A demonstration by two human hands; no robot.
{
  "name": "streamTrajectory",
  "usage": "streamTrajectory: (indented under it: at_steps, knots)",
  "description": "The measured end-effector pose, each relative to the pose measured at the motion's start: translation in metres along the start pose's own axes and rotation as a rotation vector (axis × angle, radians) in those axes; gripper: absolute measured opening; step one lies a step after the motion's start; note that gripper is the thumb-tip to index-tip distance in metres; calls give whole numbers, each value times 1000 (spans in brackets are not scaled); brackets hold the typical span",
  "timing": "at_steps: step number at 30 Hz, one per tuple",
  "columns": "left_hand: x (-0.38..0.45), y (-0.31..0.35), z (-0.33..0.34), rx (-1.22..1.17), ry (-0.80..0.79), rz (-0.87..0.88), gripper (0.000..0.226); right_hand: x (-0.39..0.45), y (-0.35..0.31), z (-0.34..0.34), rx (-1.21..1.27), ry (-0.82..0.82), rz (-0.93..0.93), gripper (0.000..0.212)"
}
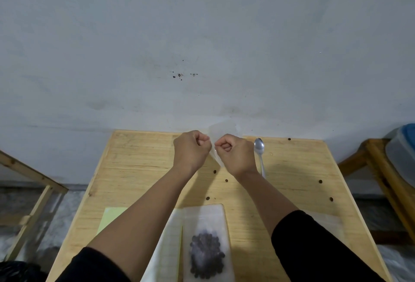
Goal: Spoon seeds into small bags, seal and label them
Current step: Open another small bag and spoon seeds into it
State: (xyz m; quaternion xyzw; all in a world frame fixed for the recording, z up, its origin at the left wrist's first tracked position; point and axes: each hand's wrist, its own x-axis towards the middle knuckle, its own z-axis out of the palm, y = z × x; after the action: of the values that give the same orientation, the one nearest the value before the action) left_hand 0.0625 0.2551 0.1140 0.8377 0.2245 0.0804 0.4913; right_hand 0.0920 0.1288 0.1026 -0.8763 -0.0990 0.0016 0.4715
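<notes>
A pale, smudged grey wall (202, 35) fills the upper part of the view. Against it stands the light wooden desk (139, 169) with a visible grain. To the right is a wooden stool or stand (368, 160) carrying a clear plastic container with a blue lid (402, 147); to the left, a bare wooden frame (33, 192).

On the near part of the desk, between the forearms, lies a translucent plastic bag holding a heap of dark round seeds (206, 254). Just to its left lies a sheet of lined white paper (166, 252), and further left a pale yellow sheet (112, 216), partly under the left forearm. Another translucent sheet or bag (330, 221) shows beside the right sleeve.

Both hands are raised over the far middle of the desk, fists nearly touching. The left hand (190, 149) and right hand (235, 153) have their fingers curled, and each pinches an edge of a small empty clear plastic bag (221, 130), which stands up between and behind them, its top rising above the knuckles toward the wall.

A metal spoon (259, 153) lies on the desk just right of the right hand, bowl toward the wall.

A few loose dark seeds (226, 180) are scattered over the desk, apart from one another.
</notes>
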Motion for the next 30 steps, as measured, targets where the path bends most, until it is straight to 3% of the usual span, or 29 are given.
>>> streamTrajectory:
  at_steps: [3,8,12,15,17,22,27,30]
  knots:
    - [2,-4,-10,81,42,27,6,3,2,-6,-51,11,29,17]
    - [2,1,-11,-4,-16,109,12,6,-4,0,-156,-125,-115,28]
    - [2,-14,-20,-132,-201,265,53,8,-6,-4,-98,-156,-174,32]
    - [6,-29,-24,50,-364,379,109,7,-10,-4,37,-175,-137,27]
    - [9,-34,-23,141,-387,434,128,4,-15,0,129,-202,-102,24]
    - [16,-39,-24,202,-282,524,115,3,-18,6,190,-245,-28,15]
    - [17,-46,-17,133,-134,555,86,10,-11,12,-24,-157,-145,9]
    - [16,-56,-10,61,-17,482,82,11,-1,5,154,-128,-66,12]
